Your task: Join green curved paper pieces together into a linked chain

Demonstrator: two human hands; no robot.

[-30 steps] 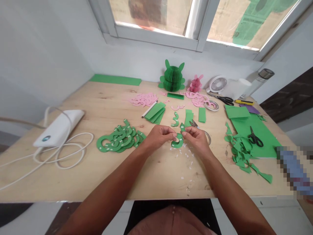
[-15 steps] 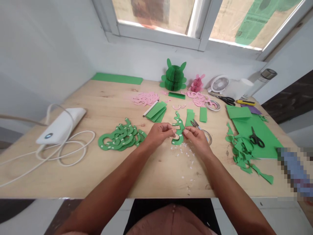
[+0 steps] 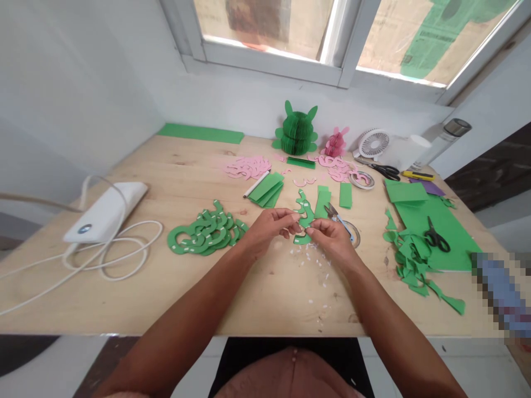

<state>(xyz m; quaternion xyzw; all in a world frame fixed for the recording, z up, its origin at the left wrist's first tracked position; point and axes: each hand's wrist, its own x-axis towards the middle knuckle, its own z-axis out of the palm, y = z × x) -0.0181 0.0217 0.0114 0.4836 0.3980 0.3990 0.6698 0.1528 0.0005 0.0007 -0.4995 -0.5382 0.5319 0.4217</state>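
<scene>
Green paper strip (image 3: 305, 215) pinched between left grip (image 3: 269, 228) and right grip (image 3: 331, 239) (lower curve partly hidden by fingers).

The left hand (image 3: 269, 229) and right hand (image 3: 329, 240) pinch a curled green paper cut-out (image 3: 305, 215) above the wooden table (image 3: 136, 293), with small white paper scraps (image 3: 311, 265) scattered on the wood just nearer. Small blue-handled scissors (image 3: 338, 218) lie just beside the right hand, and a heap of linked green paper cut-outs (image 3: 205, 235) sits to the left. At the far side stand 2 honeycomb paper rabbits, 1 green rabbit (image 3: 297, 130) and 1 pink rabbit (image 3: 335, 142).
</scene>
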